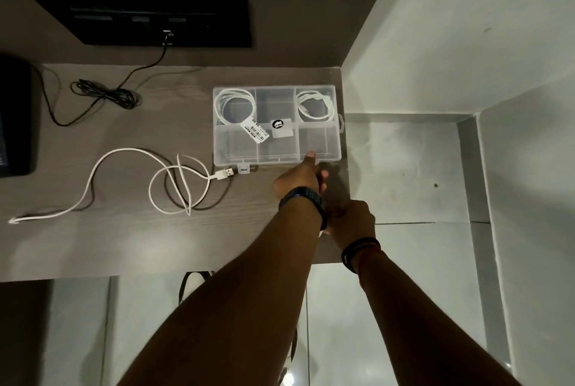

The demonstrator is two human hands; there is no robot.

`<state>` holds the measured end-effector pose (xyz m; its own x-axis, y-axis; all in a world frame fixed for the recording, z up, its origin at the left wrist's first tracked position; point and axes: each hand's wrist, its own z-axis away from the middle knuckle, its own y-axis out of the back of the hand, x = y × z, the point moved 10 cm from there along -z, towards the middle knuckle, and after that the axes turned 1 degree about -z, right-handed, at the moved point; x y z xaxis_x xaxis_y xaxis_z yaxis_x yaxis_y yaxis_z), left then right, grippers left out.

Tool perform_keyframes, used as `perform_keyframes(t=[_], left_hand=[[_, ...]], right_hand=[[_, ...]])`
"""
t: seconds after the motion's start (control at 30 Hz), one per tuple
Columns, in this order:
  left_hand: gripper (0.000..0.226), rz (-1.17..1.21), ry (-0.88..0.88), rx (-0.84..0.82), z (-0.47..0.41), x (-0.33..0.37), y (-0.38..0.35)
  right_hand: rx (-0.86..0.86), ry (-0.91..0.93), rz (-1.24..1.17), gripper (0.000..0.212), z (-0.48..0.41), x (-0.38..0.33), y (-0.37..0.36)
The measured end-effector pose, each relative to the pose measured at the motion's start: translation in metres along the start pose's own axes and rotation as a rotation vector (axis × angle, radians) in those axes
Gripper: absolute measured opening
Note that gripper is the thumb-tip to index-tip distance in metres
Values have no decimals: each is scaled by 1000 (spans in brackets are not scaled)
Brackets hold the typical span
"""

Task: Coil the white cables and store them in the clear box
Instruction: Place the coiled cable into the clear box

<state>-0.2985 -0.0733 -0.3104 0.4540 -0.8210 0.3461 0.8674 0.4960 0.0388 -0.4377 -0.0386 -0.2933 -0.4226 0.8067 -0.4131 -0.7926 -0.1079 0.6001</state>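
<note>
Two coiled white cables sit inside the clear plastic box, in its far compartments; a third white cable sprawls loose on the grey wood-grain desk alongside. The left hand seems to pinch the near rim, while the right hand looks curled, its hold unreadable. Steadying the box should stop it sliding.

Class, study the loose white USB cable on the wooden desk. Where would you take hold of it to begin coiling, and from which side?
Pinch the loose white USB cable just behind its silver plug, coming from above on the near side. That end lies flat and free beside the clear plastic box, clear of the crossed loops to its left.
</note>
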Motion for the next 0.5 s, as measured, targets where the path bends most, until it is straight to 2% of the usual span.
perform_keyframes(t=[0.17, 0.3, 0.4, 0.5], left_hand=[[31, -24, -143, 11, -1, 4, 5], [21, -42, -282, 4, -1, 17, 9], [25, -96, -301, 54, -1, 21, 16], [26, -159, -254, -13, 0, 21, 12]], right_hand=[[-4, 14, -34, 18, -1, 0, -3], [-19, 18, -95, 30, -1, 0, -6], [-7, 19, -140, 34, 0, 1, -6], [11, 51, -127, 25, 1, -1, -3]])
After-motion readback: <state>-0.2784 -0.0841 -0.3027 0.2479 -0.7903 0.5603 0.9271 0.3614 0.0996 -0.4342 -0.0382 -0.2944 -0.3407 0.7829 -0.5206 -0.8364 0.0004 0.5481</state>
